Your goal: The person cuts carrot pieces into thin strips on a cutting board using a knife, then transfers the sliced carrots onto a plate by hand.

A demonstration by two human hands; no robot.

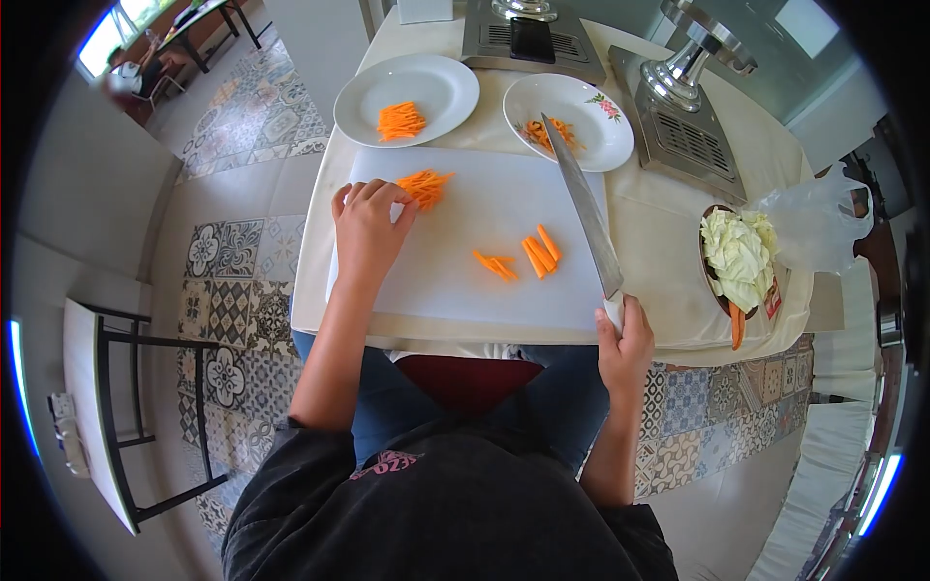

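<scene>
My right hand (625, 349) grips the white handle of a long kitchen knife (586, 205). Its blade points up and away, the tip over a flowered bowl (620, 137) holding orange shreds. At the left of the white cutting board (465, 305), my left hand (371, 218) has its fingers curled, thumb and forefinger closed on the edge of a pile of carrot strips (426, 186). Nearer the board's middle lie a few thin carrot strips (495, 264) and several thicker carrot sticks (541, 253). A white plate (450, 87) behind the board bears another heap of carrot strips (400, 121).
On the right, a brown bowl (707, 266) holds cabbage (738, 257) and a carrot piece (737, 327), beside a clear plastic bag (819, 218). Metal stands (678, 131) line the back, one with a black phone (532, 40). A person (140, 76) sits far left.
</scene>
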